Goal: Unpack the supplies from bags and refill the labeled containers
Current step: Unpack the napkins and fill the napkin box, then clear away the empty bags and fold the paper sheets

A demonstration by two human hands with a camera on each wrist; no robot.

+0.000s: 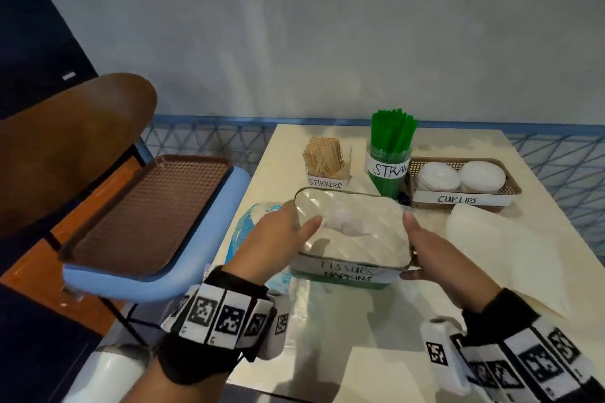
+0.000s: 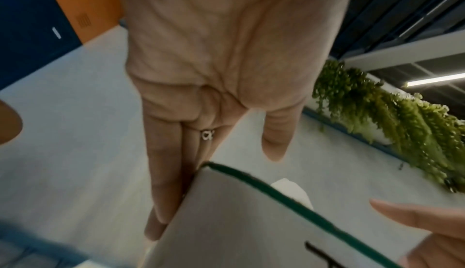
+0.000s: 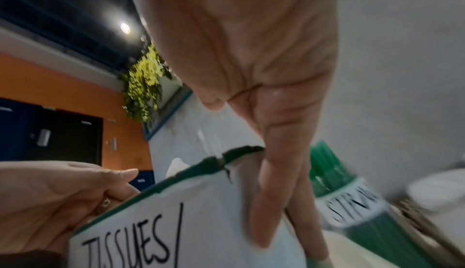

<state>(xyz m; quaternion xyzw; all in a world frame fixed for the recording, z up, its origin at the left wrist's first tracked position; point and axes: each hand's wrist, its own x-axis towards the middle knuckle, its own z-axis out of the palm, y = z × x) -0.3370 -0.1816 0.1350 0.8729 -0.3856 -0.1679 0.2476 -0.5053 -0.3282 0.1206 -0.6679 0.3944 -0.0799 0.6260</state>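
A green container (image 1: 347, 271) labelled TISSUES / NAPKINS sits near the middle of the cream table (image 1: 376, 353), filled with white tissues (image 1: 357, 232). My left hand (image 1: 304, 213) lies against its left side with the thumb over the top. My right hand (image 1: 412, 245) presses the right side. In the left wrist view straight fingers (image 2: 166, 192) run along the container (image 2: 239, 222). The right wrist view shows straight fingers (image 3: 276, 192) on the container's label (image 3: 163, 232) end, beside the straws.
Behind stand a stirrers box (image 1: 327, 163), a jar of green straws (image 1: 388, 154) and a cup lids basket (image 1: 458, 198). A white bag (image 1: 510, 245) lies at right, a blue-printed plastic bag (image 1: 252, 226) at left. A brown tray (image 1: 147, 209) rests on a blue chair.
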